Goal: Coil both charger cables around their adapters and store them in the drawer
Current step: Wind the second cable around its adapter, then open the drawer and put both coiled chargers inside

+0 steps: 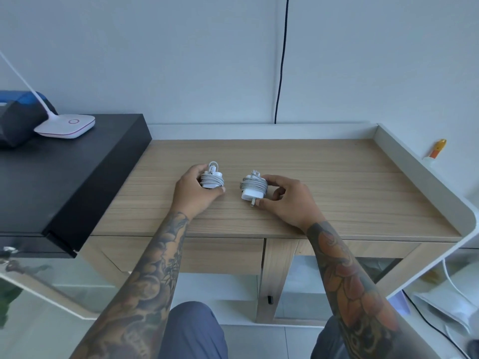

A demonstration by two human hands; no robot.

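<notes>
Both hands (193, 189) (287, 200) grip coiled chargers (212, 178) (254, 187) on desk (337, 182), no legible txt.

— What surrounds the wooden desk (311, 161)?
— A pale wall (155, 47) behind it, with a dark cord (282, 60) hanging down to the desk's white back rim.
— And to its left?
— A black cabinet (64, 172), touching the desk, carrying a white lamp base (66, 128).
— Below?
— Light floor tiles (269, 340).
</notes>
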